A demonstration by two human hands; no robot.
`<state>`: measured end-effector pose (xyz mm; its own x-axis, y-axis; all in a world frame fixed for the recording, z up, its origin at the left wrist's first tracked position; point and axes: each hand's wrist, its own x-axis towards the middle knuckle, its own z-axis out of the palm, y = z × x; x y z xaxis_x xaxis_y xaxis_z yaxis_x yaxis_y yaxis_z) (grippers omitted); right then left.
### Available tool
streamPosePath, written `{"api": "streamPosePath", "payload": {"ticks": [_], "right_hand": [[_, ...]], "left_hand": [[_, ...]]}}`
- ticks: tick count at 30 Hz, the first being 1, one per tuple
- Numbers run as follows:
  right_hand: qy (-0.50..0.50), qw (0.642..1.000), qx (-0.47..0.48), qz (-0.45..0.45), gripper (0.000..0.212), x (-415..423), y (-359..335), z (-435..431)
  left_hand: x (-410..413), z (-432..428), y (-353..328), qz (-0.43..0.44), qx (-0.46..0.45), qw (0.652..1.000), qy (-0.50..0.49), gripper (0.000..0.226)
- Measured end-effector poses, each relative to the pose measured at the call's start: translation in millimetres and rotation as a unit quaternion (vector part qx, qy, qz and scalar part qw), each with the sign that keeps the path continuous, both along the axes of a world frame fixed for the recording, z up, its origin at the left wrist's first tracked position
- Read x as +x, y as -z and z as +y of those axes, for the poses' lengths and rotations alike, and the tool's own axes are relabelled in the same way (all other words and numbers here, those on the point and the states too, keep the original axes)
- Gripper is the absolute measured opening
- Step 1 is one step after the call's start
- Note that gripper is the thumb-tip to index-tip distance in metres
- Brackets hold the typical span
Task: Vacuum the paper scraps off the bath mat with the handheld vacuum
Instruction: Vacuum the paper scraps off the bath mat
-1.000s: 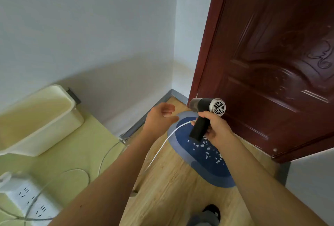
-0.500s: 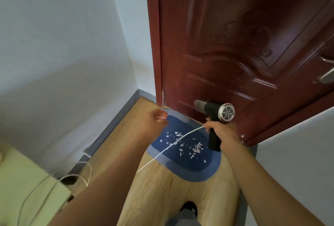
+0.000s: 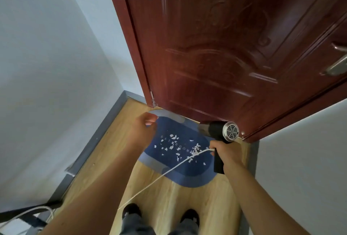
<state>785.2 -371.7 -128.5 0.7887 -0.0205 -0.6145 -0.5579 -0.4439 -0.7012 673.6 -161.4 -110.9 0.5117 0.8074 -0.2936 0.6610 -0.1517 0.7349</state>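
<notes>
So the bath mat [image 3: 187, 171] is a flat dark-blue oval with a paler grey-blue border and BATHROOM lettered across it, lying on a pale wood-grain plank floor [image 3: 169, 197]. Little white paper scraps [image 3: 174, 141], torn and irregular, are scattered over the middle of the mat. The handheld vacuum [image 3: 218, 133] is pistol-shaped: matte black body and grip, with a round silver grille on the back end. It hangs over the mat's far right edge, off the pile, barrel pointing along the far edge. The right hand [image 3: 227, 152] is wrapped round the grip, over the mat's right side. A thin white cord [image 3: 159, 175] runs from that hand across the mat's near half and off past its near edge. The left hand [image 3: 144, 131] is held over the mat's far left end, fingers curled in, and I can't see anything in them. Just beyond the mat stands a glossy dark-red carved door [image 3: 225, 47]. Versus half a second ago the view has tipped down, so two dark shoes [image 3: 131, 211] now show near the mat's near edge, and the yellow-green surface is gone from view. The right hand's grip looks unchanged, and the scraps are all still on the mat.
</notes>
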Motion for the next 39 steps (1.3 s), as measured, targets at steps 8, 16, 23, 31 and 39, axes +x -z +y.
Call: {"api": "streamPosePath", "payload": {"ticks": [8,16,23,31,39], "right_hand": [[0.015,1.000,-0.014,-0.010,0.041,-2.5,110.5,9.1],[0.028,0.997,-0.074,-0.017,0.012,-6.9,257.1,-10.2],[0.015,0.995,-0.097,-0.020,0.020,6.7,389.8,-10.2],[0.051,0.996,-0.078,-0.004,0.010,39.6,517.8,1.7],[0.049,0.991,-0.126,-0.012,0.016,19.2,594.0,8.7]], "left_hand": [[42.1,0.4,104.7,0.025,-0.006,0.989,0.149,0.019],[50.3,-25.1,275.7,0.016,-0.009,0.979,0.203,0.025],[60.9,-47.3,416.9,0.001,0.037,0.956,0.292,0.052],[103.6,-35.9,549.9,0.056,0.095,0.911,0.397,0.059],[130.2,11.3,590.3,0.131,0.153,0.864,0.461,0.066]]}}
